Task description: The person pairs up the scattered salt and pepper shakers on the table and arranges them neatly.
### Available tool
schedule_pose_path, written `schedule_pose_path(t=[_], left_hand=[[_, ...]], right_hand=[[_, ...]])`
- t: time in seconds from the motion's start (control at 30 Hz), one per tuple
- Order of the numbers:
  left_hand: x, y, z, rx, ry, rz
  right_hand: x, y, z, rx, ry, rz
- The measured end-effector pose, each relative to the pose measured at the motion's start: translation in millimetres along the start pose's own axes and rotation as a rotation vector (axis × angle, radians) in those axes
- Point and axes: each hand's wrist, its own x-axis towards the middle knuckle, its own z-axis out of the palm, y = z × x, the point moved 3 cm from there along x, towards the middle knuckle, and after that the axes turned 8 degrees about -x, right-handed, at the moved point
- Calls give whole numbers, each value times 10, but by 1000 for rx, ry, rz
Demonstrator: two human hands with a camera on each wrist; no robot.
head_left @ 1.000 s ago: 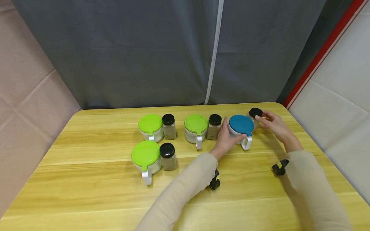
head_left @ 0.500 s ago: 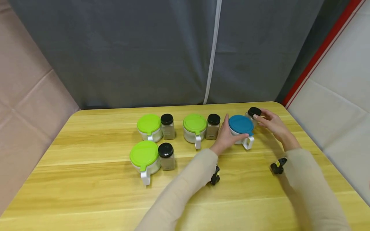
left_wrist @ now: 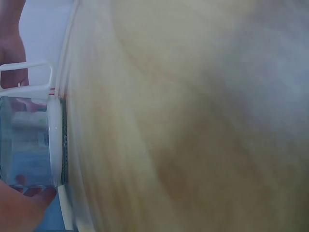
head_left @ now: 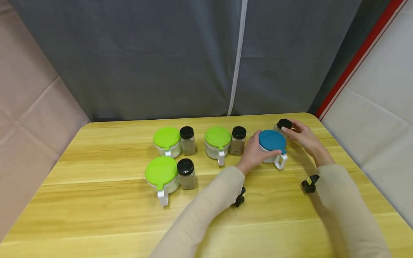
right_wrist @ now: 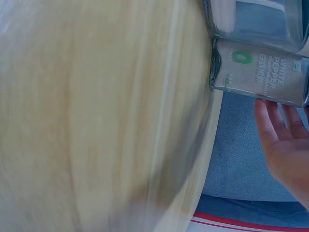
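My left hand (head_left: 253,154) grips a glass seasoning jar with a blue lid (head_left: 272,140) and a white side handle, its thumb near the handle. In the left wrist view the clear jar (left_wrist: 26,145) is at the left edge, with fingers round its side. Behind it to the right, my right hand (head_left: 306,138) holds a black-capped pepper jar (head_left: 284,124) between thumb and fingers. Its label reads white pepper in the right wrist view, where the fingers (right_wrist: 273,116) touch its side. The blue-lidded jar partly hides the pepper jar in the head view, and both stand close together.
Three green-lidded seasoning jars stand to the left: back left (head_left: 166,139), back middle (head_left: 218,138) and front left (head_left: 161,172). Each has a black-capped jar beside it: one (head_left: 188,143), another (head_left: 238,141) and a third (head_left: 186,175). The wooden table (head_left: 96,215) ends at a grey curtain (head_left: 161,64).
The blue-lidded jar has shifted slightly right and nearer to me, its handle turning rightward. My left index finger, upright earlier, now bends behind the jar. The right hand has hardly moved.
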Motion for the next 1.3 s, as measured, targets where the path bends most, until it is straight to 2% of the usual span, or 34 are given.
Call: schedule_pose_path(t=[0.13, 0.4, 0.53, 0.9, 1.3], left_hand=[[-40, 11, 35, 36, -17, 14], [-113, 47, 43, 104, 6, 31], [-163, 53, 68, 135, -3, 48], [-343, 118, 103, 208, -107, 121], [-668, 172, -62, 167, -226, 153]], right_hand=[[0, 11, 0, -20, 13, -1], [-9, 31, 20, -44, 31, -24], [-19, 34, 20, -57, 34, -41], [-51, 22, -14, -85, 38, -76], [-182, -50, -78, -137, 9, -105]])
